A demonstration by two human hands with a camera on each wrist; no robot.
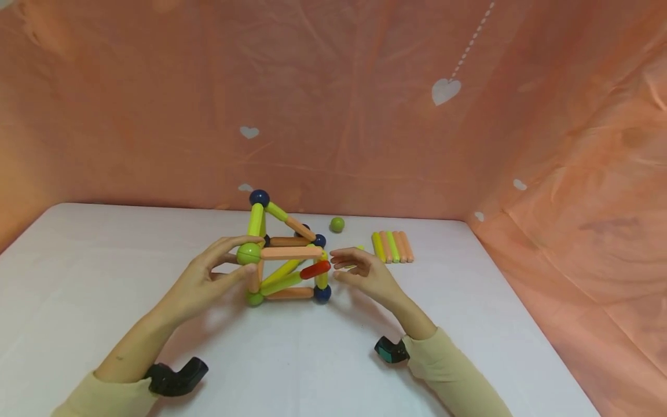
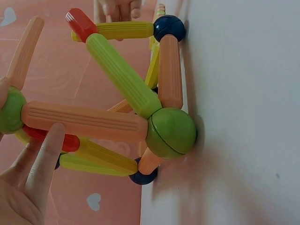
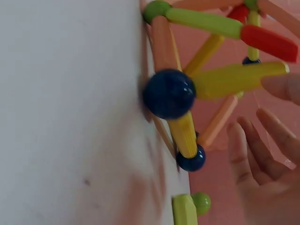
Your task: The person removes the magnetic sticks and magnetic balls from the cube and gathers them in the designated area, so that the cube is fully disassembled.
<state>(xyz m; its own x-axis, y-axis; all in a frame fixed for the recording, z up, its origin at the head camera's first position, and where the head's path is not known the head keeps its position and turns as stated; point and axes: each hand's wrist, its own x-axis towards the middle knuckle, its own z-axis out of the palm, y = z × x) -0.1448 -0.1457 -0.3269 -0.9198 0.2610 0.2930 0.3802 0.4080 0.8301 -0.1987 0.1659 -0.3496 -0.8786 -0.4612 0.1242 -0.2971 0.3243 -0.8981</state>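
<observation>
Peach-yellow-green rod frame [image 1: 289,253] on table [image 1: 114,260], left of centre | left hand [image 1: 200,282] pinches its near-left upper green ball [image 1: 248,253] | right hand [image 1: 372,277] just right, fingers loosely parted, gripping nothing | twisting that ball could pop rods loose

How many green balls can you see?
3: one green ball in the left hand, another below it on the stick structure, a third loose behind it to the right. Others may be hidden.
</observation>
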